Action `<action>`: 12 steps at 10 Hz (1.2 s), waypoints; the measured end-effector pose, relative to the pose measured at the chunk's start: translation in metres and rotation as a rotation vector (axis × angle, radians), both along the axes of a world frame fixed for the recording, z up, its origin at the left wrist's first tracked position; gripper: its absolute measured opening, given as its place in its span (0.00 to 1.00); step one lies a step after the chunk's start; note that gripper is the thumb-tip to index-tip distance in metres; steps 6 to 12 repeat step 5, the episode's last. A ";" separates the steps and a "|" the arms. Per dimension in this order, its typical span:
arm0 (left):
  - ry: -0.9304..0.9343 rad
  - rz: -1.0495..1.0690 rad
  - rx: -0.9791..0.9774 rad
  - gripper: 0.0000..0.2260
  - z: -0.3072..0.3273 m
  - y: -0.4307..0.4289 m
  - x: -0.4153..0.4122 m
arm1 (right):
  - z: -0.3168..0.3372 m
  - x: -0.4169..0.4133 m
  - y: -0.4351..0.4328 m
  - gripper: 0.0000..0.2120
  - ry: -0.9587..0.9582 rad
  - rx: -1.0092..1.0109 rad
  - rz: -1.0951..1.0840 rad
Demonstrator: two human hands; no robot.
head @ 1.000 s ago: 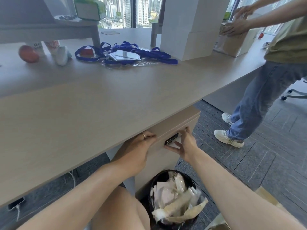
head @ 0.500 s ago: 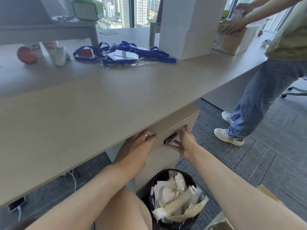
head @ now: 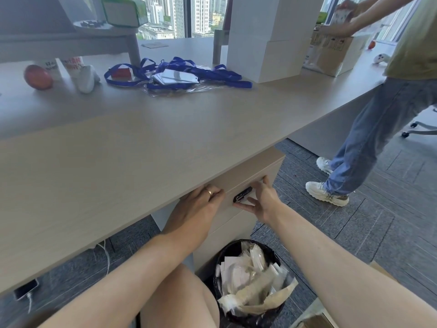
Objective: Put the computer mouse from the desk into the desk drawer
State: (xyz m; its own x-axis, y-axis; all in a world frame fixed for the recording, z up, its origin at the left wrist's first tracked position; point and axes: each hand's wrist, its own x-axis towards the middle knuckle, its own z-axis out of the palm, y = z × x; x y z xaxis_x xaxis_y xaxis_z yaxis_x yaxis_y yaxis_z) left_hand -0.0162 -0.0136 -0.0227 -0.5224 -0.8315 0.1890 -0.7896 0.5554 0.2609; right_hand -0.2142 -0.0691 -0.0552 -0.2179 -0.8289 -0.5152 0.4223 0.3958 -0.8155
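A white computer mouse point(head: 86, 79) lies far back on the left of the desk point(head: 146, 147), out of reach of both hands. The desk drawer point(head: 250, 183) is the top one of the pedestal under the desk edge; it looks closed and carries a black lock point(head: 242, 197). My left hand point(head: 196, 211) has its fingers curled over the drawer's top edge, fingertips hidden beneath the desktop. My right hand point(head: 261, 201) rests flat on the drawer front beside the lock, fingers spread, holding nothing.
Blue lanyards with cards point(head: 175, 75), an orange ball point(head: 37, 76) and white boxes point(head: 272, 36) sit on the desk. A full black waste bin point(head: 250, 282) stands below the drawers. Another person point(head: 383, 129) stands at the right, handling a cardboard box point(head: 331, 53).
My hands have stayed on the drawer front and the drawer has not visibly moved. The person at the right has lifted something out of the cardboard box.
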 end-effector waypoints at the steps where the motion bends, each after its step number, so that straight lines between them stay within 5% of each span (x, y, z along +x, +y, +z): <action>1: -0.016 0.001 0.000 0.40 0.002 0.001 0.000 | -0.001 0.000 -0.001 0.26 0.014 0.007 -0.004; 3: -0.024 -0.001 0.012 0.41 0.001 -0.001 -0.001 | 0.011 -0.004 0.005 0.19 0.029 -0.013 0.081; 5: -0.034 -0.015 0.057 0.36 0.009 -0.001 -0.001 | 0.034 -0.022 0.040 0.29 0.387 0.078 0.284; 12: -0.034 -0.015 0.057 0.36 0.009 -0.001 -0.001 | 0.034 -0.022 0.040 0.29 0.387 0.078 0.284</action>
